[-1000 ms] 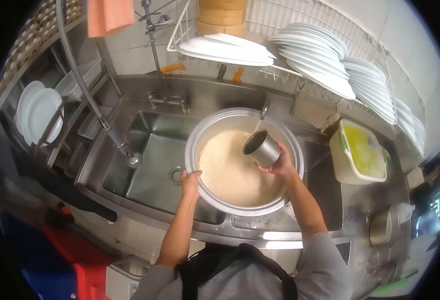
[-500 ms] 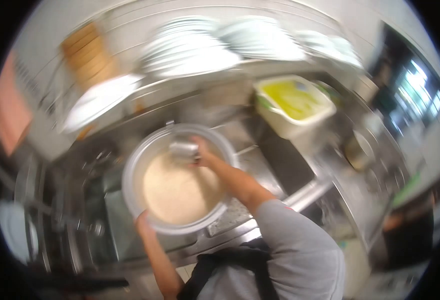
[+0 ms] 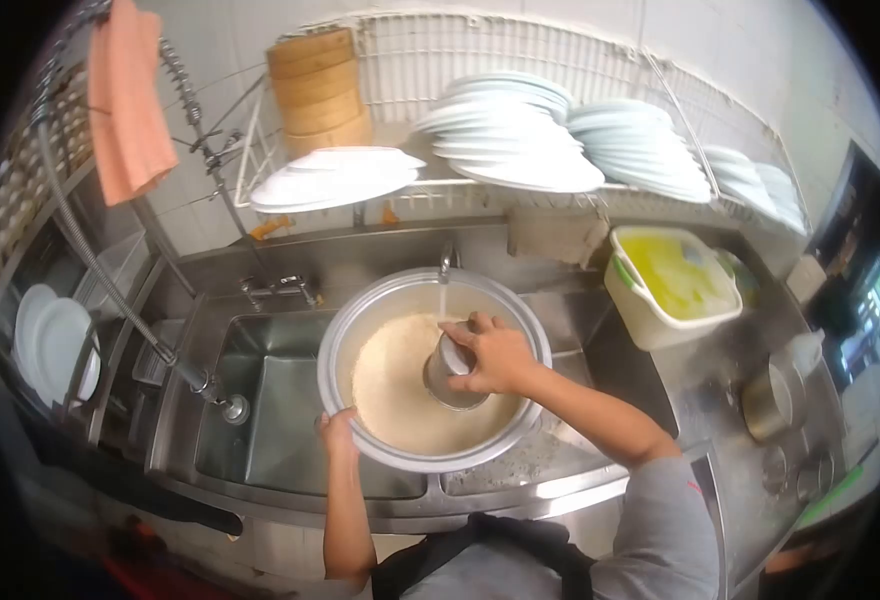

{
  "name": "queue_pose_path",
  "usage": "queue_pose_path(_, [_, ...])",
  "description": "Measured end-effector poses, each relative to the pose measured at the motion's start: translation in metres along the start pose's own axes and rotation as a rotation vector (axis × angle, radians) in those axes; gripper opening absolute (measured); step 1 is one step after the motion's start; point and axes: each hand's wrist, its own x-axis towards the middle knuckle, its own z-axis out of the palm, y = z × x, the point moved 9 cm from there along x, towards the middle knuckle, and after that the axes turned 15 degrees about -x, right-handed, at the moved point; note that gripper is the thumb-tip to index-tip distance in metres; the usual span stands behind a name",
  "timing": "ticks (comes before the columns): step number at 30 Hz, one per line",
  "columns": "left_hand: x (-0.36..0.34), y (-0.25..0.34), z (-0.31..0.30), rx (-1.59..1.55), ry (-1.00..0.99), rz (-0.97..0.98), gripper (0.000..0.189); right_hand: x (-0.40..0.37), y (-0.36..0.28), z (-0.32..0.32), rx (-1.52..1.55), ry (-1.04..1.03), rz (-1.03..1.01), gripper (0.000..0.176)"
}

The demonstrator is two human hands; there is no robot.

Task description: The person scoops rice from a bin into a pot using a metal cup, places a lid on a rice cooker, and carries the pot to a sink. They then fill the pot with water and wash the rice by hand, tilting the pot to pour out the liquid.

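A wide metal pot [image 3: 332, 350] rests over the sink area, partly filled with pale, grainy stuff that looks like rice [image 3: 390, 365]. My right hand [image 3: 500, 358] reaches into the pot and grips a metal cup [image 3: 452, 385], whose lower end touches the pale contents. At the pot's near left rim, my left hand [image 3: 338, 435] has its fingers closed on the edge; some of the fingers are hidden. A thin stream of water falls from the tap [image 3: 446, 262] into the pot.
Left of the pot lies a sink basin [image 3: 260, 400] with a spray hose [image 3: 110, 270] beside it. A white tub with yellow-green liquid [image 3: 660, 330] stands to the right. Stacked plates [image 3: 520, 150] and bamboo steamers [image 3: 317, 90] sit on the wire rack above.
The view has turned and sharpened. My right hand has brought the cup from the pot's far side toward its middle, onto the pale contents. My left hand stays at the rim.
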Motion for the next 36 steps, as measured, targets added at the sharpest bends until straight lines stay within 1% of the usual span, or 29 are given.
queue_pose_path(2, [-0.008,0.003,0.010,-0.024,-0.010,-0.006,0.048,0.002,-0.010,-0.073,0.111,0.262,-0.050,0.078])
queue_pose_path(3, [-0.014,0.004,0.015,-0.017,-0.033,-0.022,0.046,0.002,-0.018,-0.121,0.090,0.410,-0.062,0.077])
queue_pose_path(4, [-0.012,0.002,0.008,-0.033,0.033,-0.013,0.040,0.006,-0.022,-0.160,0.095,0.513,-0.086,0.078])
queue_pose_path(5, [-0.016,0.009,0.012,-0.032,0.041,0.004,0.040,0.018,-0.021,-0.189,0.066,0.551,-0.083,0.079])
queue_pose_path(6, [-0.024,0.014,0.016,-0.019,0.068,0.004,0.039,0.027,-0.026,-0.226,0.157,0.662,-0.111,0.080])
queue_pose_path(7, [-0.029,0.016,0.016,-0.008,0.098,0.002,0.037,0.041,-0.027,-0.253,0.141,0.722,-0.090,0.079])
queue_pose_path(8, [-0.024,0.012,0.010,-0.011,0.121,-0.007,0.037,0.061,-0.025,-0.275,0.061,0.809,-0.043,0.081])
queue_pose_path(9, [-0.025,0.013,0.011,-0.015,0.124,0.002,0.037,0.092,-0.019,-0.288,0.103,0.712,-0.041,0.083])
queue_pose_path(10, [-0.026,0.014,0.016,-0.009,0.091,0.002,0.034,0.129,-0.005,-0.288,0.363,0.540,-0.020,0.078])
queue_pose_path(12, [-0.030,0.016,0.022,0.002,0.028,0.003,0.026,0.170,0.022,-0.280,0.763,0.283,0.133,0.071])
queue_pose_path(13, [-0.028,0.015,0.020,-0.025,0.040,0.018,0.026,0.181,0.034,-0.279,0.926,0.300,0.100,0.064])
queue_pose_path(14, [-0.023,0.010,0.019,-0.057,0.014,0.016,0.024,0.185,0.041,-0.272,1.129,0.230,0.149,0.061])
queue_pose_path(15, [-0.020,0.006,0.020,-0.089,-0.011,0.012,0.023,0.203,0.051,-0.263,1.342,0.159,0.042,0.060])
queue_pose_path(16, [-0.023,0.010,0.021,-0.075,-0.001,0.034,0.023,0.210,0.064,-0.256,1.476,0.137,0.034,0.059])
queue_pose_path(17, [-0.028,0.015,0.022,-0.106,0.005,0.045,0.023,0.195,0.052,-0.257,1.538,0.127,-0.018,0.056])
queue_pose_path(18, [-0.032,0.017,0.023,-0.077,0.031,0.023,0.023,0.185,0.058,-0.266,1.485,0.353,-0.021,0.054])
queue_pose_path(19, [-0.034,0.017,0.023,-0.040,0.054,-0.002,0.023,0.198,0.070,-0.262,1.475,0.348,-0.039,0.054])
queue_pose_path(21, [-0.030,0.013,0.021,-0.069,0.036,-0.004,0.023,0.221,0.103,-0.263,1.413,0.453,-0.228,0.052])
queue_pose_path(22, [-0.028,0.009,0.021,-0.083,0.021,-0.013,0.023,0.219,0.099,-0.266,1.410,0.455,-0.233,0.052])
queue_pose_path(23, [-0.025,0.006,0.020,-0.085,0.020,-0.011,0.023,0.216,0.090,-0.264,1.430,0.419,-0.196,0.054])
queue_pose_path(25, [-0.022,0.004,0.019,-0.074,0.005,0.060,0.022,0.211,0.066,-0.266,1.460,0.374,-0.154,0.055])
queue_pose_path(27, [-0.022,0.003,0.017,-0.054,0.012,0.053,0.023,0.207,0.046,-0.270,0.955,0.372,0.026,0.060])
queue_pose_path(28, [-0.022,0.003,0.017,-0.039,0.007,0.047,0.023,0.223,0.043,-0.271,0.630,0.354,0.080,0.065])
queue_pose_path(29, [-0.024,0.005,0.016,-0.029,0.014,0.046,0.023,0.227,0.030,-0.272,0.429,0.369,0.057,0.068])
queue_pose_path(31, [-0.027,0.006,0.017,-0.038,0.005,0.017,0.022,0.238,0.012,-0.273,0.074,0.439,0.055,0.067])
queue_pose_path(32, [-0.025,0.005,0.016,-0.027,0.007,0.020,0.022,0.236,0.004,-0.271,0.085,0.439,0.060,0.067])
queue_pose_path(34, [-0.027,0.005,0.019,-0.059,0.022,0.030,0.021,0.234,-0.005,-0.263,-0.092,0.357,0.152,0.069])
queue_pose_path(35, [-0.031,0.007,0.022,-0.048,0.025,0.028,0.021,0.239,-0.004,-0.259,-0.084,0.351,0.159,0.069])
queue_pose_path(36, [-0.035,0.012,0.024,-0.026,0.029,0.067,0.021,0.244,0.000,-0.255,-0.077,0.361,0.200,0.069])
